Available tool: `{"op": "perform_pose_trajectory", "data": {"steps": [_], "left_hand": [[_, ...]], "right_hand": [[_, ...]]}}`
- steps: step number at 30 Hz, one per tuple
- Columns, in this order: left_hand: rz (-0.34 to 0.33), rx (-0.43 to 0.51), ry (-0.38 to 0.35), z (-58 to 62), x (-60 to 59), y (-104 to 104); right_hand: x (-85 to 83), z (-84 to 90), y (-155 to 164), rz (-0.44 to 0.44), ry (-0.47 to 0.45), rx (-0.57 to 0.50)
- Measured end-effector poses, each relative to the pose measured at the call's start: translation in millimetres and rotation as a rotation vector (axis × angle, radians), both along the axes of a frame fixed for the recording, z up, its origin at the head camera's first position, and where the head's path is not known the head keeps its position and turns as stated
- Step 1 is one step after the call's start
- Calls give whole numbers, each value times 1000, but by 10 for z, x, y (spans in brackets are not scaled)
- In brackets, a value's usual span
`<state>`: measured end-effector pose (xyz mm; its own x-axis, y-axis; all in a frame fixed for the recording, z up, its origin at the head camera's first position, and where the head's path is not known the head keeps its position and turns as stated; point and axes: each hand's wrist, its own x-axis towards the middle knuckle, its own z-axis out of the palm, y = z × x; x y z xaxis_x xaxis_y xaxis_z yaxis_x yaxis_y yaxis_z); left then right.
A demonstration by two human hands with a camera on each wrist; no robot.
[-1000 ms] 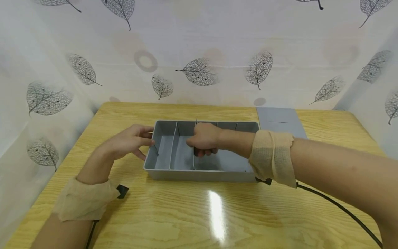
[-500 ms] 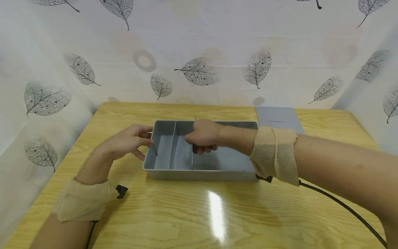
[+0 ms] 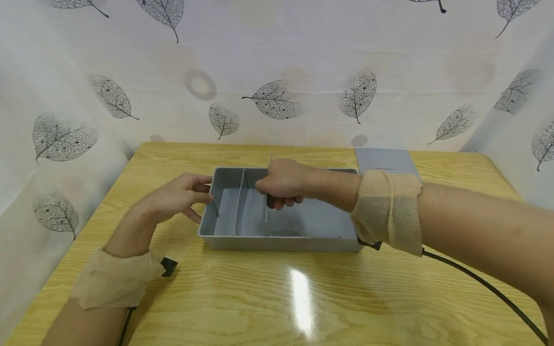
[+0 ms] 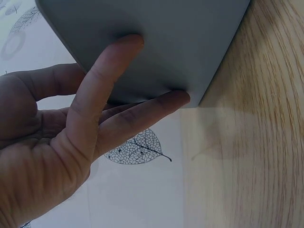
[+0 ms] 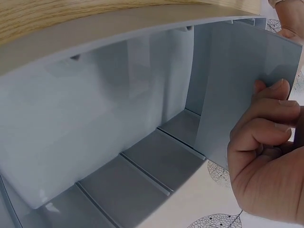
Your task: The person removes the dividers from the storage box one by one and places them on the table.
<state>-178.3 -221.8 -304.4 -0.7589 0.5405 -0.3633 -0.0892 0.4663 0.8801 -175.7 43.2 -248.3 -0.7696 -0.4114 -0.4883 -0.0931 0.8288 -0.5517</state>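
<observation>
A grey plastic organiser tray (image 3: 277, 243) sits on the wooden table, with thin grey dividers standing inside. My right hand (image 3: 282, 184) is over the tray's middle and pinches one divider panel (image 5: 242, 90), which stands partly raised above the rim. In the right wrist view the fingers (image 5: 266, 114) curl round that panel's edge, and the tray's floor slots (image 5: 142, 171) show below. My left hand (image 3: 182, 196) rests at the tray's left end wall with straight fingers (image 4: 107, 80) pressing the grey wall (image 4: 180, 42). Another divider (image 3: 240, 202) stands at the left.
A flat grey panel (image 3: 387, 161) lies on the table behind the tray's right end. A black cable (image 3: 480, 283) runs from my right wrist across the table. Leaf-patterned walls enclose the table on three sides. Bare wood lies in front of the tray.
My right hand has risen a little and drawn the divider upward, so its top edge now stands higher above the tray rim. The left hand has stayed at the left wall.
</observation>
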Motion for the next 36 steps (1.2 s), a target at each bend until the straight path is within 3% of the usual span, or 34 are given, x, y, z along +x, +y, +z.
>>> {"op": "perform_pose_trajectory", "data": {"steps": [8,13,18,24,31,36], "left_hand": [[-8,9,10,-18,-9,3],[-9,4,18,-25,-15,-3],[-1,-3,8,-31,-4,-14],[-12,8,11,-31,8,-5],[6,-4,21,-3,0,-23],[-5,2,19,-17,2,-25]], "right_hand": [[11,174,53,-24,-2,-9],[3,310,138,-34,48,-27],[-5,430,264,14,112,-11],[-12,542,554,21,96,-120],[6,730,895,-81,171,-241],[37,752,1119,-180,223,-313]]}}
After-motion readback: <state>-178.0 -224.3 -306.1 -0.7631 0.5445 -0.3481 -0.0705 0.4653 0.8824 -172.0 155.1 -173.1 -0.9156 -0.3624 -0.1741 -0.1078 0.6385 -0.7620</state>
